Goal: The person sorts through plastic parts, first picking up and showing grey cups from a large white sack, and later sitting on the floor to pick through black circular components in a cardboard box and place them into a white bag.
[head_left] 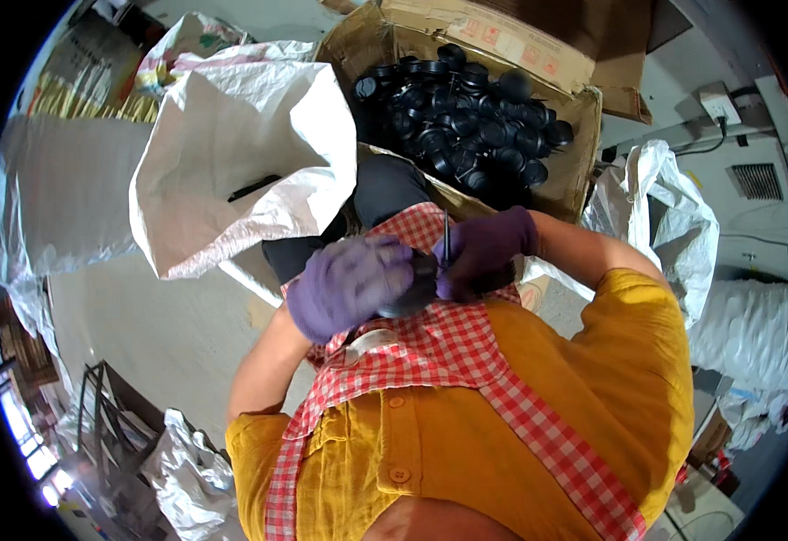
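Note:
My left hand [353, 284], in a purple glove and blurred by motion, is closed round a black round plastic part [419, 287] in front of my apron. Close against it on the right is my right hand [484, 248], gloved in the same purple, its fingers curled. A thin dark pointed rod or blade [447, 239] sticks up at that hand's inner edge; its lower end is hidden. Beyond my hands, a cardboard box [583, 135] holds a heap of black round parts [466, 117]. To the left gapes a white woven sack [249, 99], with a dark strip [254, 187] inside.
Another white sack [669, 194] stands at the right, near a white wrapped bundle [750, 334]. A plug with a cable [720, 113] sits at the far right. At the lower left are a dark metal frame [110, 424] and a crumpled white sack [191, 464].

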Action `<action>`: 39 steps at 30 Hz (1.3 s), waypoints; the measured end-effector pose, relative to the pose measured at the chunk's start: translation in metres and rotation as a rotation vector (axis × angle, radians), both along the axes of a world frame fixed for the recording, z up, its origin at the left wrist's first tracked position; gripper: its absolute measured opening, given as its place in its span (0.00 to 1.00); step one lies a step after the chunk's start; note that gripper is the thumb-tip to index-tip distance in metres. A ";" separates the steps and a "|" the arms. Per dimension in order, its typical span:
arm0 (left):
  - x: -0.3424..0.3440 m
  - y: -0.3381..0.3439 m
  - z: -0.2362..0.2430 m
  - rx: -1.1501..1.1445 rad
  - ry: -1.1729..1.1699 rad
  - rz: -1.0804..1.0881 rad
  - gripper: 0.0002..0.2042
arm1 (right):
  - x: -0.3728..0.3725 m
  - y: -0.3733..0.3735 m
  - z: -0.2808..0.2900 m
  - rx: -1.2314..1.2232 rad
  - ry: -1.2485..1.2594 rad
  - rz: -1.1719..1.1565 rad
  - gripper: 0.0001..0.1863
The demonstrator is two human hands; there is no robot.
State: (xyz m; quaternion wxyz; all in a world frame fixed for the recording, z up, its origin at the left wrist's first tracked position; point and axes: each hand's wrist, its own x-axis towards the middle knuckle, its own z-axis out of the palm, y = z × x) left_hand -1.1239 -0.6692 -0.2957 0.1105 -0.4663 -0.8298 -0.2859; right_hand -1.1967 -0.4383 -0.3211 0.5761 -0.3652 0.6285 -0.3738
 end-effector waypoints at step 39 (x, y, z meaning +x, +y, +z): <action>-0.045 -0.034 -0.049 0.174 -0.482 0.932 0.27 | -0.117 -0.022 -0.302 0.737 0.723 -0.308 0.20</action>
